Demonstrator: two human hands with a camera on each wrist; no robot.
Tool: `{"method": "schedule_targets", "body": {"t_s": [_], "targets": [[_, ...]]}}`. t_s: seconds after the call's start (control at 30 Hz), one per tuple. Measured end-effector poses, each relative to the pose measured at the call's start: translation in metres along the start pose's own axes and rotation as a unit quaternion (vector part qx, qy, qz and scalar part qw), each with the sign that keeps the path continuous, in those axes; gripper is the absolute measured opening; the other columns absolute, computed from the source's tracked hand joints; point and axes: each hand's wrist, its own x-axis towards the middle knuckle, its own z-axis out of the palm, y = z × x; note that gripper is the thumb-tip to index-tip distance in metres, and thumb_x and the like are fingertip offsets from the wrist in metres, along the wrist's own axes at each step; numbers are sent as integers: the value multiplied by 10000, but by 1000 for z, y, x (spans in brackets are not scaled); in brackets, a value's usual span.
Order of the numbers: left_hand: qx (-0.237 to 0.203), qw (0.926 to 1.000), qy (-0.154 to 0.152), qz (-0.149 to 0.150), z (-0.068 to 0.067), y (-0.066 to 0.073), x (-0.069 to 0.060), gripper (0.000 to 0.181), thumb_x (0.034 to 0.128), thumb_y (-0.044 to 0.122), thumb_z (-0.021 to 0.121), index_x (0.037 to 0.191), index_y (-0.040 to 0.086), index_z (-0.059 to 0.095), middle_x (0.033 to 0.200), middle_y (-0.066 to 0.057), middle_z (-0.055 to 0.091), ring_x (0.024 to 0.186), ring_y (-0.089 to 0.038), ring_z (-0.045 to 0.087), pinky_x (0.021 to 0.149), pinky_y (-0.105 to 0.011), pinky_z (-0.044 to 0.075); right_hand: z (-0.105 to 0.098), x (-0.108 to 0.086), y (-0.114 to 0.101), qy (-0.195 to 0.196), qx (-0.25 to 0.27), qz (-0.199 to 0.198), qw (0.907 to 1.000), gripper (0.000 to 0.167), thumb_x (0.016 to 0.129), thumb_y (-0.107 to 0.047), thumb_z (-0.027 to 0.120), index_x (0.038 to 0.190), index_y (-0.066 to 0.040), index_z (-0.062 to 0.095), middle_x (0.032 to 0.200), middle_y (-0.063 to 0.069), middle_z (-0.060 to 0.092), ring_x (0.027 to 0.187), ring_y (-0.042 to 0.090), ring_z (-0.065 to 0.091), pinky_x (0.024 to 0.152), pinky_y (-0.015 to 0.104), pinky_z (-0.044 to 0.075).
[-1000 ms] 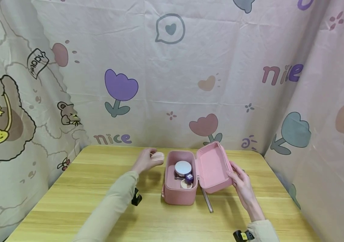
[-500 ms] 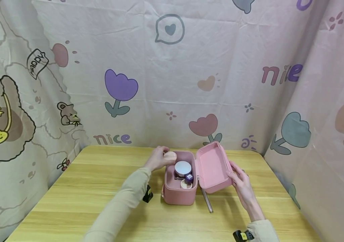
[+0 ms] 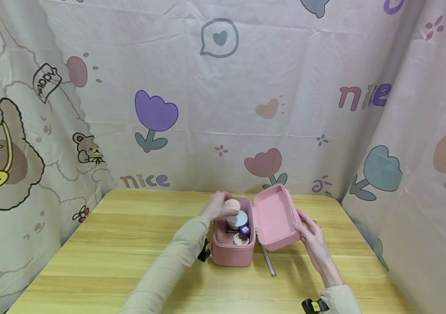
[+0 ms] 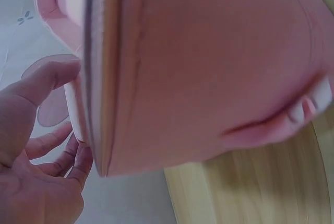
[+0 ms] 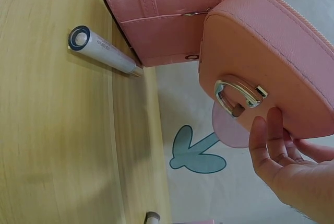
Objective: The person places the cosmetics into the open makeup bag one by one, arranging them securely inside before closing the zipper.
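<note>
A pink cosmetic case (image 3: 232, 256) stands on the table with its lid (image 3: 277, 216) swung out to the right. Over the case's opening, my left hand (image 3: 217, 207) pinches a small round pale pink cosmetic item (image 3: 232, 204) between thumb and fingers; in the left wrist view the case wall partly hides it. Inside lie a round white-topped compact (image 3: 236, 219), a small purple-capped item (image 3: 244, 231) and a small round cream-coloured item (image 3: 240, 239). My right hand (image 3: 314, 240) grips the lid by its outer edge, fingers against its outside near the handle (image 5: 235, 96).
A slim silvery tube (image 3: 268, 261) lies on the wooden table (image 3: 128, 253) just right of the case. Another small cylindrical thing (image 5: 152, 217) shows at the bottom of the right wrist view. Patterned curtains (image 3: 191, 87) hang behind and at both sides.
My left hand has moved right, from beside the case to over its opening, carrying the pale pink item. The right hand keeps its grip on the lid.
</note>
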Motion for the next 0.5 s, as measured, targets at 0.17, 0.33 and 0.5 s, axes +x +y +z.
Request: {"method": "schedule_targets", "body": {"t_s": [0.17, 0.33, 0.5], "targets": [[-21, 10000, -33, 21, 8, 4, 3, 532, 726, 196, 847, 1160, -46, 657, 1112, -197, 661, 1049, -313, 581, 967, -431, 501, 0, 0, 0, -3, 0, -25, 10000, 631, 1044, -123, 482, 1560, 88, 186, 1479, 110, 344, 1149, -95, 543, 956, 88, 488], [-29, 10000, -22, 13, 13, 8, 5, 536, 718, 184, 853, 1161, -43, 655, 1114, -194, 649, 1040, -303, 564, 959, -420, 495, -1, 0, 1, -2, 9, -80, 10000, 623, 1043, -121, 487, 1554, 93, 202, 1375, -6, 425, 1150, -74, 555, 952, 100, 498], [-66, 9999, -83, -45, 14, 12, 5, 597, 743, 202, 851, 1224, -64, 616, 1174, -220, 611, 1118, -346, 554, 1025, -461, 491, -1, 0, 1, -3, 11, -92, 10000, 619, 1042, -116, 488, 1553, 93, 208, 1348, -44, 456, 1150, -70, 559, 948, 103, 502]]}}
